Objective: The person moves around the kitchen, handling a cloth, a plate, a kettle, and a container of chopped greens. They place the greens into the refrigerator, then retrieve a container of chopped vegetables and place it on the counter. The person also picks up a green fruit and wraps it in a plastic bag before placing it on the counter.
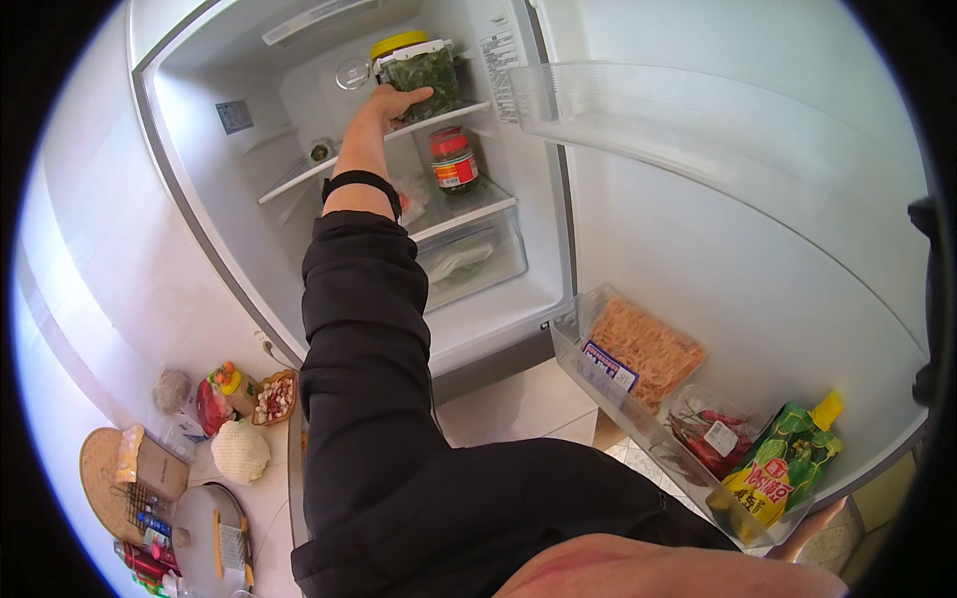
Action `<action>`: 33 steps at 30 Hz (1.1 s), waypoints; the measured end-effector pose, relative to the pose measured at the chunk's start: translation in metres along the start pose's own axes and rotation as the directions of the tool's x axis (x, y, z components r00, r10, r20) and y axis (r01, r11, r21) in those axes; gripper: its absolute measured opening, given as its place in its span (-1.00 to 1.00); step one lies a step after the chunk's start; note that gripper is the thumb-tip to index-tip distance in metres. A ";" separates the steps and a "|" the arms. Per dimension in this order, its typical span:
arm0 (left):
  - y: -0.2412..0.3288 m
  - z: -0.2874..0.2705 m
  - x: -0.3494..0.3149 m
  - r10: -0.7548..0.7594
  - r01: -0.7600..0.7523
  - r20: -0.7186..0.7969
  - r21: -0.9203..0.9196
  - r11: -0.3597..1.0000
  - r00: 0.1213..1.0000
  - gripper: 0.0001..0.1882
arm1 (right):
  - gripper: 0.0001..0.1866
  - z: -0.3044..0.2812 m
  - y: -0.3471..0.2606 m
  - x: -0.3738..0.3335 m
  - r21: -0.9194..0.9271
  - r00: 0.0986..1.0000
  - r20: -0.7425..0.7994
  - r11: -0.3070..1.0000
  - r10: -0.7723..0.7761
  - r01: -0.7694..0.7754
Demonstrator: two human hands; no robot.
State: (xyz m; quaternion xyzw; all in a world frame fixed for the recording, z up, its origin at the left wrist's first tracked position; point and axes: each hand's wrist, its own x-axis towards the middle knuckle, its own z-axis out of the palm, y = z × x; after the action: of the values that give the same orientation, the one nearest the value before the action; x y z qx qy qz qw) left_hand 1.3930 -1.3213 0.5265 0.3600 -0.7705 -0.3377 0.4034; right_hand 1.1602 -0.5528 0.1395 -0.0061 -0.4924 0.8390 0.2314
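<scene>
My left hand reaches into the open fridge. Its thumb lies across the front of a clear box of green leaves with a white rim, on the upper shelf; the other fingers are mostly hidden. Just behind the box, a yellow lid shows. Low at the right, part of my right hand appears past the lower corner of the fridge door. Its fingers are mostly hidden by the door bin.
A red-lidded jar stands one shelf down, over a clear drawer. The door's lower bin holds a tray of shredded orange-brown food, packed red chillies and a green-yellow pouch. Kitchen goods and a round pan lid are at left.
</scene>
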 end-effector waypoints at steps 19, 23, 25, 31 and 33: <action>-0.001 0.017 0.020 0.135 0.060 -0.337 0.511 0.858 0.932 -0.36 | -0.49 -0.023 -0.004 0.000 -0.247 0.936 0.279 0.926 -0.215 0.287; 0.010 0.025 -0.006 0.221 0.046 -0.331 0.638 0.769 0.917 -0.40 | -0.50 -0.012 -0.014 -0.005 -0.100 0.960 0.249 0.983 -0.125 0.154; 0.012 0.029 -0.016 0.223 0.049 -0.362 0.610 0.791 0.905 -0.43 | -0.51 -0.005 -0.018 -0.004 -0.093 0.963 0.250 0.988 -0.101 0.127; 0.008 0.036 -0.029 0.283 0.018 -0.327 0.682 0.731 0.902 -0.38 | -0.52 -0.005 -0.018 0.000 -0.137 0.922 0.340 0.960 -0.187 0.245; 0.006 0.029 -0.036 0.233 0.035 -0.335 0.634 0.772 0.913 -0.36 | -0.51 -0.011 -0.013 0.006 -0.074 0.921 0.355 0.977 -0.160 0.198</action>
State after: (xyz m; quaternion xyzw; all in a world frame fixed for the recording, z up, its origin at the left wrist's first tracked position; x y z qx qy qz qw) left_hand 1.3810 -1.2818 0.5052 0.4920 -0.7589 0.0405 0.4246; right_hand 1.1618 -0.5364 0.1457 0.1745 -0.5690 0.7741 0.2158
